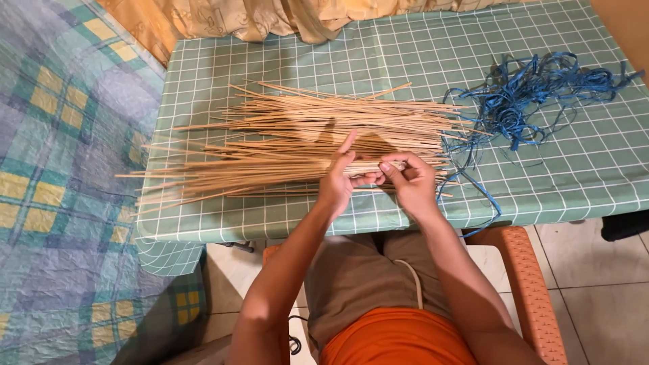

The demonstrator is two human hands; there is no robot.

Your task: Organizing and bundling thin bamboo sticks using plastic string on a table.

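A big pile of thin tan sticks (297, 132) lies spread across a table with a green checked cloth (270, 61). My left hand (340, 177) and my right hand (409, 180) meet near the table's front edge, both gripping a small bundle of sticks (236, 177) that runs out to the left. My left index finger points up. A blue ribbon strand (473, 182) runs from the bundle's right end over the table edge, and a tangle of blue ribbon (534, 91) lies at the right of the table.
A bed with a plaid blue-green cover (61, 169) fills the left side. Beige curtain fabric (257, 17) hangs behind the table. I sit on an orange plastic chair (527, 270) over a white tiled floor (595, 284).
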